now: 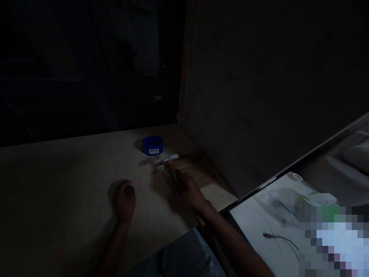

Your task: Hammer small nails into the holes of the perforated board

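My right hand (188, 189) is closed round the wooden handle of a hammer (172, 165). The hammer's metal head points away from me, a little above the tabletop. My left hand (124, 201) is over the table to the left, its fingers curled in and closed. Whatever it may pinch is too dark to make out. Beyond the hammer head stands a small blue box (152, 146) with a white label on its front. A brown printed sheet (198, 173), perhaps cardboard, lies beside my right hand and is partly hidden by it.
The pale table (72, 192) meets a dark wall panel (259, 96) on the right. Dark window panes (123, 57) are behind it. On a white surface (253, 219) at the lower right lie a clear plastic bag (284, 204) and a thin cable (281, 237). A pixelated patch covers the corner.
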The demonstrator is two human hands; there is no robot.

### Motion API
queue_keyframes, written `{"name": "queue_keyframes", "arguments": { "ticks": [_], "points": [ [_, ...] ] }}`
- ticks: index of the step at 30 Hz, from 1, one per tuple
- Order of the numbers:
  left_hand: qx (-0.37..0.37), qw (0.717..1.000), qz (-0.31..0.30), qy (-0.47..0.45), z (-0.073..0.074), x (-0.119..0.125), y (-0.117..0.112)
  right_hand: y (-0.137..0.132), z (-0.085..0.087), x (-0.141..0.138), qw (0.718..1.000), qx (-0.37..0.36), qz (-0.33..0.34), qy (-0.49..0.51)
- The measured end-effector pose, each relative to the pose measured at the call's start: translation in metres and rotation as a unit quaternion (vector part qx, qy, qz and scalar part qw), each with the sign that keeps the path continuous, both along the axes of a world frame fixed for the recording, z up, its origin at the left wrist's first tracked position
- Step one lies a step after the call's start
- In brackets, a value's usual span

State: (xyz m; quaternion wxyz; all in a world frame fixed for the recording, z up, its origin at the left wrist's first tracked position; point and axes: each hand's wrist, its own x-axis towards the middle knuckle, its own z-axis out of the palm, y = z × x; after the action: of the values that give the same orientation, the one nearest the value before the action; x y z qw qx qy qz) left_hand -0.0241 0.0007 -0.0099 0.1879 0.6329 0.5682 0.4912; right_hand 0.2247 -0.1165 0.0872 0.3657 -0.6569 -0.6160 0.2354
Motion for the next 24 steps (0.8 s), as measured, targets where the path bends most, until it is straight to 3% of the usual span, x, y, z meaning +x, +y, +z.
{"name": "queue_keyframes", "arguments": {
  "ticks": [4, 9, 17, 24],
  "points": [
    [0.011, 1.000, 0.005, 0.004, 0.001, 0.005, -0.003, 0.038, -0.003, 0.002, 0.998, -0.008, -0.066, -0.017],
    [-0.001, 1.000, 0.008, 0.007, -0.001, 0.009, 0.001, 0.057, -0.010, 0.020, 0.991, -0.042, -0.099, -0.076],
    [-0.030, 0.999, 0.001, 0.038, -0.003, 0.013, 0.005, 0.090, -0.015, 0.027, 0.974, -0.132, -0.101, -0.152],
    [-0.046, 0.997, 0.009, 0.062, -0.005, 0.012, 0.005, 0.101, -0.019, 0.026, 0.964, -0.156, -0.079, -0.198]
  ]
}}
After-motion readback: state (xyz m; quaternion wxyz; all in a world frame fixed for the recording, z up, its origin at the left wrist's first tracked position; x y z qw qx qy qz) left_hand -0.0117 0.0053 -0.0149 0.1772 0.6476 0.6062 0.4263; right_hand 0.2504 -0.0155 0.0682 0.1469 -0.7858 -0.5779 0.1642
